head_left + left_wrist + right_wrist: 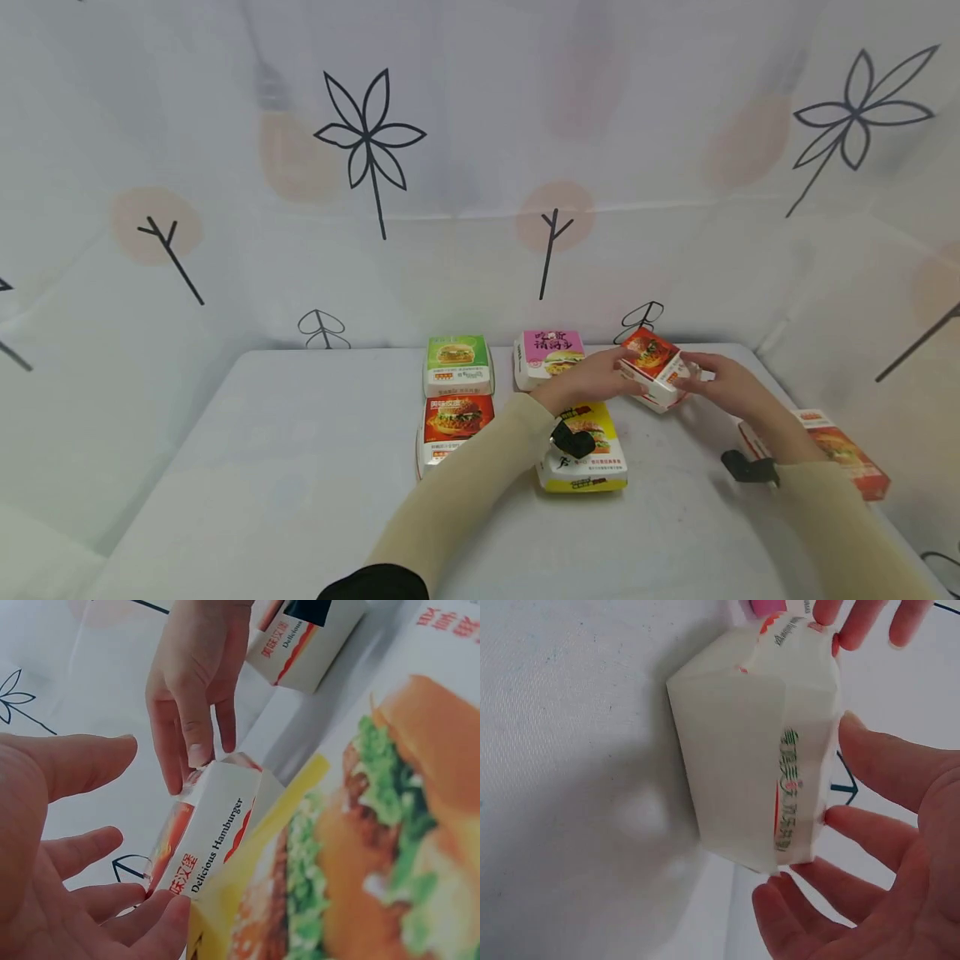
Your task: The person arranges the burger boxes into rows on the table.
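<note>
A red-topped white hamburger box [652, 357] sits turned at an angle near the table's back right. From its left side my left hand [592, 380] reaches it, fingertips touching one end; in the left wrist view the thumb stands apart from the box. My right hand [723, 385] holds the opposite end by the edge, thumb and fingers bent around it in the right wrist view. That view shows the box's pale side [735, 742] with green lettering. Beneath my left wrist lies a yellow hamburger box [588, 467], partly covered by the arm.
A green box [457, 367] stands behind a red box [457, 421] left of centre. The pink-purple box [551, 346] is at the back. Another red-and-white box [847, 450] lies at the right edge under my right forearm. A patterned white cloth [480, 167] hangs behind.
</note>
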`<act>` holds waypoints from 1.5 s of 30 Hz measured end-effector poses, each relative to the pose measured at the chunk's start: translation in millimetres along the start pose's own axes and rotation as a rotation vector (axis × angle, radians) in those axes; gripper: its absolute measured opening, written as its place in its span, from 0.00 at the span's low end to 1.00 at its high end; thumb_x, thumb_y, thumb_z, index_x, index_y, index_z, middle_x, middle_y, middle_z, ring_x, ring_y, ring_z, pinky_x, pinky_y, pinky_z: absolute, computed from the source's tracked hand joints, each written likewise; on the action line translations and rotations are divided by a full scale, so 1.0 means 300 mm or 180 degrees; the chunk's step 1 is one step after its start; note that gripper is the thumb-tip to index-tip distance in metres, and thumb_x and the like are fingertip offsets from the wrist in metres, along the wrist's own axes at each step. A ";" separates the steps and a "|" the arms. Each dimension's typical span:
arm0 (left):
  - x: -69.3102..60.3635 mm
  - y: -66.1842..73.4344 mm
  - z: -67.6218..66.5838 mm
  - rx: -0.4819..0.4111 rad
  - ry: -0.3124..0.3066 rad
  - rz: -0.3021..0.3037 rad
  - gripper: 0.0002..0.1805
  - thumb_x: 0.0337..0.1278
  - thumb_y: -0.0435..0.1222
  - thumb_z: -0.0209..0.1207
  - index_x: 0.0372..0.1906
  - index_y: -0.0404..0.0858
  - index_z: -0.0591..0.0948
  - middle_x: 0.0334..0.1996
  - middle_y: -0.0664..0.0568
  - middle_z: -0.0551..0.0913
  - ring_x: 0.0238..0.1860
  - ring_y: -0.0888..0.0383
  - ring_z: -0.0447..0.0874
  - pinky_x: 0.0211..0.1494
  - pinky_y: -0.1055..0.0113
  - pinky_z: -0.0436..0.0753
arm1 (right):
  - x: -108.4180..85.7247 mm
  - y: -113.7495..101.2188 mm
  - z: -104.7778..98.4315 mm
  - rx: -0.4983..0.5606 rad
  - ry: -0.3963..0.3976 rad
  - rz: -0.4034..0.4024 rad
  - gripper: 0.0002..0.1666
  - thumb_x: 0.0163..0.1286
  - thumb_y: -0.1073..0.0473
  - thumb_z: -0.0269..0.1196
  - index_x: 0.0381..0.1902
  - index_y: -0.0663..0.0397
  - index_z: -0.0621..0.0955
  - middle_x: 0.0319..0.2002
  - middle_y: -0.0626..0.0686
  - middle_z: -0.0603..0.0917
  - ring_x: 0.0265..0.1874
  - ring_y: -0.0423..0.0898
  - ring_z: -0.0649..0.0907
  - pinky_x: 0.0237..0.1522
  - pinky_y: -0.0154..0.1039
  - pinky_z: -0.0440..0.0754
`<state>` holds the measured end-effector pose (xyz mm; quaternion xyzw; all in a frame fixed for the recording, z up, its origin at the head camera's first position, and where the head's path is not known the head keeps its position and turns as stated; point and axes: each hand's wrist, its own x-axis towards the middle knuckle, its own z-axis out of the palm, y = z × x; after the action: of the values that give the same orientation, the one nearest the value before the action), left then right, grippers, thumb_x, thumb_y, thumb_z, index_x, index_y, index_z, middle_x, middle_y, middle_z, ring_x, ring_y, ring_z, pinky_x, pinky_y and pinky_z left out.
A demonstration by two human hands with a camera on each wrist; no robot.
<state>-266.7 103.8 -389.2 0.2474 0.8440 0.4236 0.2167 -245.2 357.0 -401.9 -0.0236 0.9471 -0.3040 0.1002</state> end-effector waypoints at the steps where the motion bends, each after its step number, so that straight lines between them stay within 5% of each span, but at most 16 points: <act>1: 0.001 -0.001 0.002 -0.0004 0.0017 -0.0023 0.36 0.63 0.51 0.63 0.74 0.52 0.67 0.69 0.57 0.71 0.66 0.58 0.70 0.68 0.57 0.69 | -0.005 0.000 -0.001 0.0009 -0.0007 -0.0015 0.48 0.70 0.41 0.62 0.73 0.69 0.61 0.68 0.79 0.58 0.65 0.77 0.59 0.56 0.76 0.65; 16: -0.001 -0.014 0.030 0.0038 0.0186 -0.0055 0.35 0.61 0.51 0.65 0.72 0.53 0.69 0.72 0.59 0.66 0.69 0.60 0.65 0.71 0.57 0.66 | -0.035 0.007 0.015 -0.0256 0.0029 -0.0032 0.45 0.66 0.51 0.69 0.73 0.65 0.64 0.62 0.78 0.67 0.55 0.72 0.72 0.46 0.60 0.80; 29: 0.019 -0.027 0.028 0.0024 0.0165 -0.0060 0.35 0.62 0.52 0.64 0.73 0.54 0.68 0.71 0.60 0.67 0.69 0.58 0.66 0.70 0.56 0.66 | -0.019 -0.005 0.038 -0.0318 0.0217 0.0173 0.43 0.65 0.50 0.69 0.70 0.66 0.68 0.60 0.76 0.69 0.54 0.71 0.74 0.44 0.57 0.80; 45: 0.039 -0.023 0.031 0.0030 0.0216 0.0002 0.34 0.62 0.51 0.64 0.72 0.52 0.69 0.70 0.59 0.69 0.69 0.59 0.66 0.71 0.58 0.66 | -0.036 -0.028 0.010 -0.0408 0.0281 0.0103 0.41 0.68 0.47 0.66 0.69 0.68 0.68 0.58 0.76 0.73 0.53 0.70 0.76 0.43 0.57 0.80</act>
<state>-272.2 113.0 -401.7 0.2342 0.8529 0.4278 0.1866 -234.1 349.6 -397.6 -0.0012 0.9684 -0.2418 0.0615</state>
